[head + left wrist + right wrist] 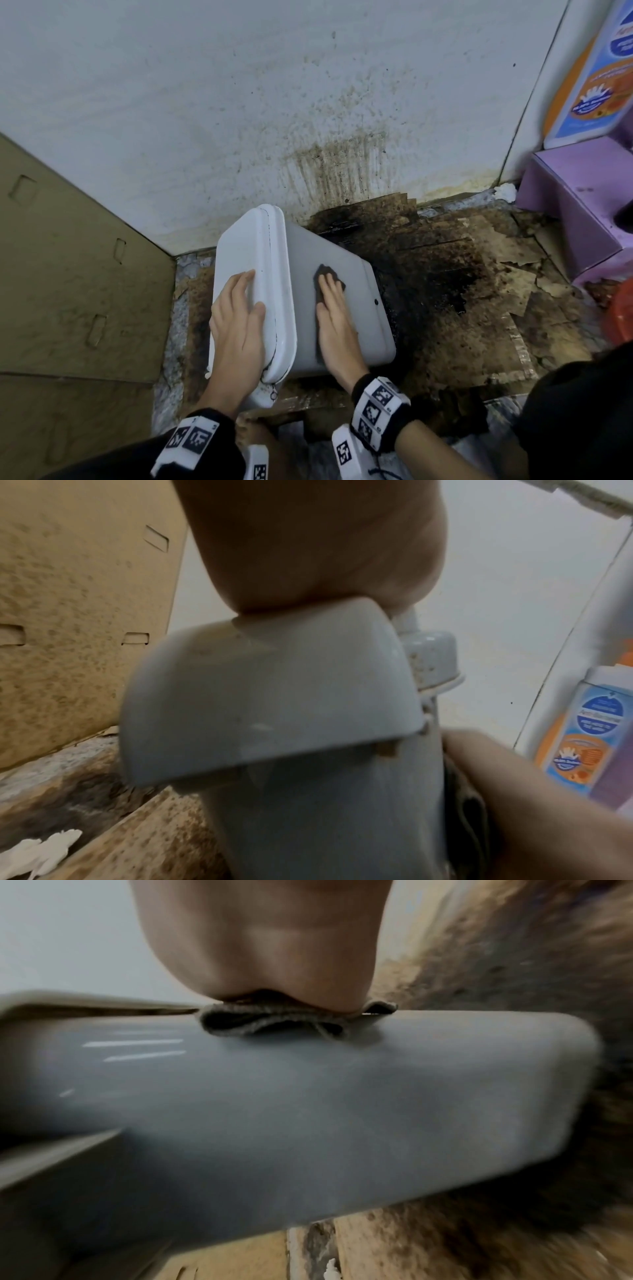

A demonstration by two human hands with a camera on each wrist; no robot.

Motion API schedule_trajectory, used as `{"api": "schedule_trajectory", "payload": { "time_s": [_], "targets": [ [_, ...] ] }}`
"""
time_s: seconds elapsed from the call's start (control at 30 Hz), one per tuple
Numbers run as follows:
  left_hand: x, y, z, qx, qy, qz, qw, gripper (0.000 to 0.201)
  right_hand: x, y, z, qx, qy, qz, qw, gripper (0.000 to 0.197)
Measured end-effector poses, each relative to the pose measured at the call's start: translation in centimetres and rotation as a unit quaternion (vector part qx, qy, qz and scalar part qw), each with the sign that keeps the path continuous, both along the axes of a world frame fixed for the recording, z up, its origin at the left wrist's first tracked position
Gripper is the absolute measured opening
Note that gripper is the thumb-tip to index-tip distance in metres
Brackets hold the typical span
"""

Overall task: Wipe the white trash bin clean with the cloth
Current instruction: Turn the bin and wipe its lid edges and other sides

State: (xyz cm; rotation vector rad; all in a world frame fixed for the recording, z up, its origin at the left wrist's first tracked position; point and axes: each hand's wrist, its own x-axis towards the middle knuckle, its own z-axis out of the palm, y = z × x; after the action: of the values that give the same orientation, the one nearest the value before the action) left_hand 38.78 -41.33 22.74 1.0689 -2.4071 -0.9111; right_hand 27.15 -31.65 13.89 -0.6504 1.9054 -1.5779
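Cardboard sheets, brown and stained black, cover the floor (462, 291) by the spattered white wall; on them the white rectangular plastic trash bin (342, 274) lies tipped on its side, lid to the left. The left hand (236, 329) lies flat and open on the lid, thumb over its rim; keep it braced so the bin cannot slide. The right hand (334, 315), fingers straight, presses the small dark folded cloth (325, 272) against the upturned side; overlapping strokes with even pressure should serve best.
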Motion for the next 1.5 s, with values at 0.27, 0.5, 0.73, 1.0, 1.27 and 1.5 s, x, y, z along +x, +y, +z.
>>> {"api": "schedule_trajectory", "payload": {
  "time_s": [0.27,0.5,0.73,1.0,1.27,1.5],
  "targets": [
    [-0.1,0.2,0.1,-0.002,-0.005,-0.003,1.0,0.051,0.7,2.2,-0.8,-0.08,0.142,0.048,0.986,0.054],
    [-0.4,0.4,0.2,0.0,0.0,-0.004,1.0,0.05,-2.4,5.8,-10.6,0.075,-0.021,-0.098,0.992,0.048],
    [-0.8,0.5,0.2,-0.016,0.0,-0.008,1.0,0.051,-1.8,4.1,-7.6,0.069,-0.071,-0.094,0.991,0.052],
    [-1.2,0.4,-0.4,-0.046,-0.013,-0.003,0.999,0.051,1.2,1.6,0.2,-0.089,0.057,-0.043,0.994,0.047],
    [-2.1,1.4,-0.1,-0.058,-0.004,-0.026,0.998,0.056,-0.6,2.2,3.9,-0.12,-0.11,-0.143,0.976,0.037],
    [-4.5,4.2,0.9,-0.094,-0.038,-0.037,0.994,0.061,-3.2,2.6,9.9,-0.153,-0.068,-0.067,0.984,0.037]
  ]
}}
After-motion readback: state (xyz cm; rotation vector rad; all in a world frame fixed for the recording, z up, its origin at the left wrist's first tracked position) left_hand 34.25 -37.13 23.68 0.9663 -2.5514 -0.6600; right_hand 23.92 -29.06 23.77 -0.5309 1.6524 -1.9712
